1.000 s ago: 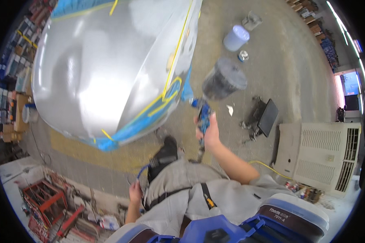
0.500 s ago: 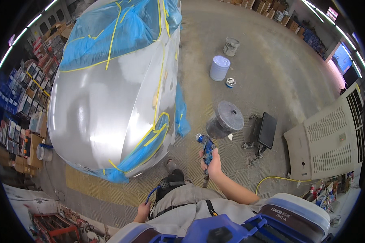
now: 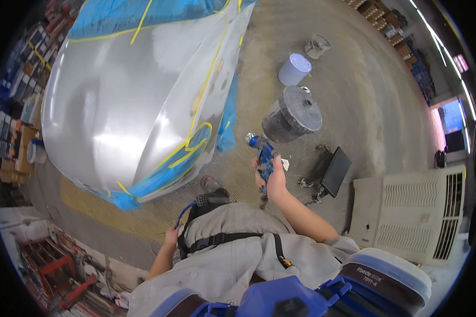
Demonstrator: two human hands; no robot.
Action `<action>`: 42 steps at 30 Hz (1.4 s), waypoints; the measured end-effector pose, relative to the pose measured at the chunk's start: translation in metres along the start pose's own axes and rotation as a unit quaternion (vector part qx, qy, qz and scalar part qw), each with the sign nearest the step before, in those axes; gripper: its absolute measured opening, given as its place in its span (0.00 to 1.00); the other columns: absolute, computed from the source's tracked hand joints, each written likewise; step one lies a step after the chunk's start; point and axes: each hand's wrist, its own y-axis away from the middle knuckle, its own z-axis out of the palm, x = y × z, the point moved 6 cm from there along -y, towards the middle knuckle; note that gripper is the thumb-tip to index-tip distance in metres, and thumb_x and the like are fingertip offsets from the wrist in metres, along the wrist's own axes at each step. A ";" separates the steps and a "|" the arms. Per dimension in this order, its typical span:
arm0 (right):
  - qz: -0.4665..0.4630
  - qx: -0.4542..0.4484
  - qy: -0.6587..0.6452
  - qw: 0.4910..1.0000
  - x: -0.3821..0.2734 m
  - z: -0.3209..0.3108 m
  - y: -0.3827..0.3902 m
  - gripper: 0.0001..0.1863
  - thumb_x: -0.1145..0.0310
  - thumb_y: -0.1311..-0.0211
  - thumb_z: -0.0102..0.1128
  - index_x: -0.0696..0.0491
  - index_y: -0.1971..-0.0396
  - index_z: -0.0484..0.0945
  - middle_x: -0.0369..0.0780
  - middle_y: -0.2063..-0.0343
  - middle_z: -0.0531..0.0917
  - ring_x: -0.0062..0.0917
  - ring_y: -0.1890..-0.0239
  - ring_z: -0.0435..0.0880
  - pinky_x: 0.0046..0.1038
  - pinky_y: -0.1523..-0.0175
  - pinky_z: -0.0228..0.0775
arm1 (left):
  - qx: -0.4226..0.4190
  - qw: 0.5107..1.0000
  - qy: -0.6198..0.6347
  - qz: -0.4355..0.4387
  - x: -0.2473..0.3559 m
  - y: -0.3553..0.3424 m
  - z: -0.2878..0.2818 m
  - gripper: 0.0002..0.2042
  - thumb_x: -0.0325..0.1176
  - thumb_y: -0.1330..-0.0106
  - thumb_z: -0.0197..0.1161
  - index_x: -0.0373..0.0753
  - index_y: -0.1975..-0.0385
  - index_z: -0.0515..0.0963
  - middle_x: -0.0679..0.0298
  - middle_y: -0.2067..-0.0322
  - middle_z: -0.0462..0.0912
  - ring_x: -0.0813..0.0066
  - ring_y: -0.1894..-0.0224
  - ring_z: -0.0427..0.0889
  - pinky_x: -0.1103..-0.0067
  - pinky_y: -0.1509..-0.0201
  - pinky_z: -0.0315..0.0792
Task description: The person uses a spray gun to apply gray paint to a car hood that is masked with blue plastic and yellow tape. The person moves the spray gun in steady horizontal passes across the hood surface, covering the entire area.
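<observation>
My right hand (image 3: pixel 275 185) is wrapped round the handle of a blue, paint-stained spray gun (image 3: pixel 266 156). Its large grey cup (image 3: pixel 291 117), with a lid, tops the gun, and the silver nozzle is toward the car. Low on the left, my left hand (image 3: pixel 170 236) is closed on a thin blue hose (image 3: pixel 183 213). In front of me to the left stands a car, its grey and silver hood (image 3: pixel 111 105) bare. Blue film (image 3: pixel 182 161) with yellow tape covers the headlight area, apart from the gun.
A lilac bucket (image 3: pixel 294 70) and a grey-stained pail (image 3: pixel 317 46) stand on the floor beyond the gun. Right of it are a black wheeled stool (image 3: pixel 335 171) and a beige vented cabinet (image 3: pixel 407 214). Red metal racking (image 3: pixel 55 264) lies at lower left.
The view has shifted, with the car lower-left and nearer the top edge cut off. The gun's cup now overlaps the small can on the floor. Both hands keep their hold.
</observation>
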 end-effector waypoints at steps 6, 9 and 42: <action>0.060 -0.030 0.030 0.997 -0.009 0.020 -0.076 0.38 0.32 0.26 0.32 0.56 0.55 0.72 0.36 0.66 0.79 0.17 0.86 0.64 0.23 0.79 0.59 | 0.020 0.990 0.138 -0.023 0.042 0.022 0.023 0.22 0.53 0.29 0.63 0.38 0.73 0.80 0.70 0.77 0.74 0.79 0.72 0.69 0.77 0.64 0.67; 0.082 -0.063 0.027 0.994 -0.007 0.038 -0.111 0.37 0.32 0.26 0.33 0.55 0.53 0.72 0.36 0.65 0.79 0.17 0.86 0.63 0.24 0.79 0.59 | 0.039 0.977 0.208 -0.027 0.040 0.034 0.020 0.25 0.56 0.29 0.61 0.41 0.79 0.74 0.72 0.79 0.71 0.79 0.74 0.66 0.78 0.68 0.62; 0.171 -0.033 0.070 0.982 0.025 0.066 -0.205 0.36 0.29 0.27 0.32 0.51 0.61 0.71 0.33 0.74 0.75 0.16 0.87 0.61 0.22 0.82 0.57 | 0.147 0.925 0.336 -0.095 0.055 0.106 0.073 0.26 0.54 0.22 0.54 0.49 0.84 0.63 0.78 0.86 0.59 0.86 0.86 0.57 0.81 0.81 0.50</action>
